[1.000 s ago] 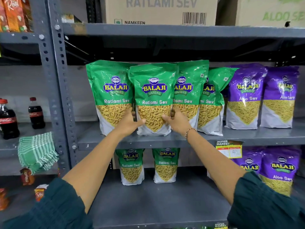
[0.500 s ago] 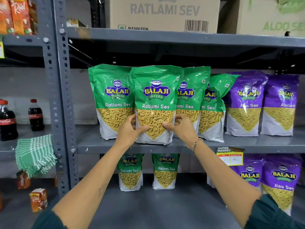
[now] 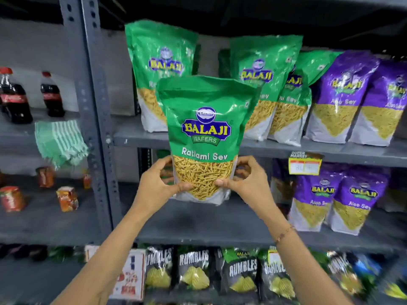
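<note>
Above and behind the left hand (image 3: 154, 188) and the right hand (image 3: 248, 183), more green Ratlami Sev pouches (image 3: 158, 62) stand upright on a grey metal shelf (image 3: 330, 151), with a gap in their row straight above the hands. Further right of the right hand, purple Aloo Sev pouches (image 3: 343, 95) stand on the same shelf. A yellow and red price tag (image 3: 305, 165) hangs from the shelf edge just beyond that hand, and more purple pouches (image 3: 337, 201) stand on the shelf below it. To the left of the left hand rises a grey perforated steel post (image 3: 92, 106). Past it are two dark cola bottles with red caps (image 3: 13, 95), a green and white checked cloth (image 3: 59, 142) draped over a shelf edge, and small orange cartons (image 3: 67, 199). Beneath the forearms runs a row of black Rumbles snack bags (image 3: 193, 269).

The green glossy plastic pouch of Ratlami Sev (image 3: 204, 128) is upright between the two hands, in front of the shelves, and covers part of the pouches behind it. The left hand grips its lower left edge, thumb on the clear window at the front and fingers curled round the back. The right hand grips the lower right edge the same way. Most of the pouch rises above both hands, and its white base sits just below the thumbs.
</note>
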Available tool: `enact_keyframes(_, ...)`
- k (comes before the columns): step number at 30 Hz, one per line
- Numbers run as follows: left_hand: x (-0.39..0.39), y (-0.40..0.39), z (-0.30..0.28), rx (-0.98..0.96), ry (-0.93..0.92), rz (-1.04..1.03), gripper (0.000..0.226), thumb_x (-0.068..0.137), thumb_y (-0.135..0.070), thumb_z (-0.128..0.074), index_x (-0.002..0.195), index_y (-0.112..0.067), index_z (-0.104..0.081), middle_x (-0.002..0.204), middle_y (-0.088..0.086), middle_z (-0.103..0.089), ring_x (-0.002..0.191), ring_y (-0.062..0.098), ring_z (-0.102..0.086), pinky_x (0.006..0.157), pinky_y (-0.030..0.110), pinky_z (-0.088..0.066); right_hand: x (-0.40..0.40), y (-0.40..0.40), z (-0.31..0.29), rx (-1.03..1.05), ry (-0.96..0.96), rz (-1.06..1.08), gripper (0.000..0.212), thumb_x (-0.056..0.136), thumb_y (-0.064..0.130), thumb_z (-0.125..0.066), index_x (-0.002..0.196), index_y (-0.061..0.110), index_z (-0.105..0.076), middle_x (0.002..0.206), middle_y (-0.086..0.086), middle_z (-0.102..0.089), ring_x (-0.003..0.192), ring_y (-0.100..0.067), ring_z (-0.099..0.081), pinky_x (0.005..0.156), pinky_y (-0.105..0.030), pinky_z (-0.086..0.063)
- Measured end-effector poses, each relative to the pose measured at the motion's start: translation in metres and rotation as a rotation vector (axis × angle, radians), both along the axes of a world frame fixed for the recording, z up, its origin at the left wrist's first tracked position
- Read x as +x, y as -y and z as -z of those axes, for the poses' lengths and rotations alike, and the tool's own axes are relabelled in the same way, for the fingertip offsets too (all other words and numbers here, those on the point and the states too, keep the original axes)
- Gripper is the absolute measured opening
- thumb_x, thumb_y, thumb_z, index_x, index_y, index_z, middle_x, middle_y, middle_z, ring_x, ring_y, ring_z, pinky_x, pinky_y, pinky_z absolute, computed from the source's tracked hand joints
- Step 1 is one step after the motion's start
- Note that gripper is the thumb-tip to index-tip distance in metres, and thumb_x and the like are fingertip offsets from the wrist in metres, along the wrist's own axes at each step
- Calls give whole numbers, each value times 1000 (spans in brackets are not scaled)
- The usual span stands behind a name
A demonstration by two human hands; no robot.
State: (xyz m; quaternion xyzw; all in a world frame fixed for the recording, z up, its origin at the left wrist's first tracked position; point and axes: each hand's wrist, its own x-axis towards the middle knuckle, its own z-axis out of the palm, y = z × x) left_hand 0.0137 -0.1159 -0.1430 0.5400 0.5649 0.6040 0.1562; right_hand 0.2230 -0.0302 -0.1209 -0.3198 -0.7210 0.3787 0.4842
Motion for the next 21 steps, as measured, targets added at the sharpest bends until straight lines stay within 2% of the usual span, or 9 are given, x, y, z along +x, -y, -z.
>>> enact_keyframes(2,-5,-4,30,-76,30,-23,91,40,-36,-86,124,-22,-54,98,-16,-64,84,-7,-65,82,20,-56,-5,-6,34,-54,19,-6,52,49,18,-89,85,25,-52,92,8,-66,83,3,-66,75,-21,-55)
enact_keyframes(7,-28,-27,86,-292,32,-56,102,29,-53,-88,120,-21,-56,108,-1,-69,93,14,-69,87,38,-57,-29,-37,109,-200,105,10,61,45,29,-90,93,22,-53,102,-3,-68,95,-14,-66,84,-32,-57)
enact_keyframes(11,-43,-65,116,-448,-36,-117,83,47,-26,-92,119,-14,-54,111,4,-68,88,16,-67,80,31,-56,-55,-72,150,-255,163,10,60,50,23,-89,95,19,-49,93,7,-64,91,-13,-65,86,-31,-56)
enact_keyframes(14,-53,-92,132,-516,-65,-124,78,51,-21,-91,118,-12,-52,108,2,-66,84,13,-64,69,17,-49,-72,-102,170,-280,216,-3,61,52,21,-88,96,14,-47,97,1,-62,98,-19,-63,86,-31,-54)
enact_keyframes(21,-77,-150,153,-596,-35,-164,76,55,-15,-89,119,-11,-49,101,-1,-62,87,15,-61,73,21,-47,-104,-162,197,-333,249,-12,66,49,26,-89,96,15,-45,108,-10,-65,102,-23,-63,90,-42,-55)
